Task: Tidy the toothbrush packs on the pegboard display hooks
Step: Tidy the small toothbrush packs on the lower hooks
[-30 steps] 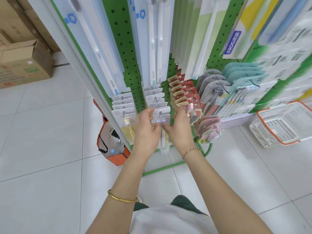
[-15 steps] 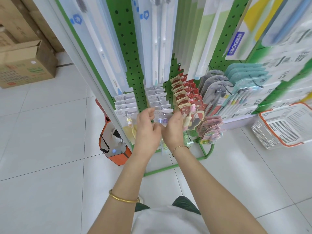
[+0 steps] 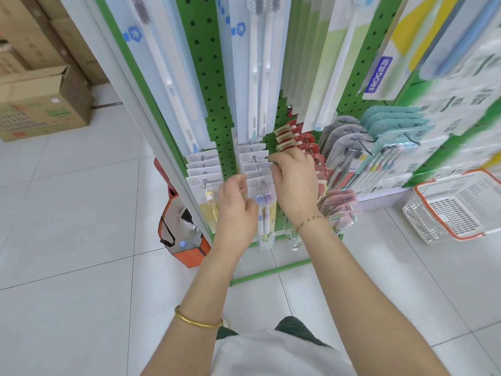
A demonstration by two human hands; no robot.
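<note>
Head view: left hand (image 3: 236,213), right hand (image 3: 296,187), each grip a pinch on toothbrush packs' (image 3: 256,169) edges.

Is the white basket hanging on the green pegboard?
No, the white basket sits on the floor tiles right of the green pegboard.

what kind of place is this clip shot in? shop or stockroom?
Most likely a retail shop aisle: toothbrush packs hang on hooks on a green pegboard, a shopping basket sits on the tiled floor to the right, and cardboard boxes are stacked at far left.
</note>
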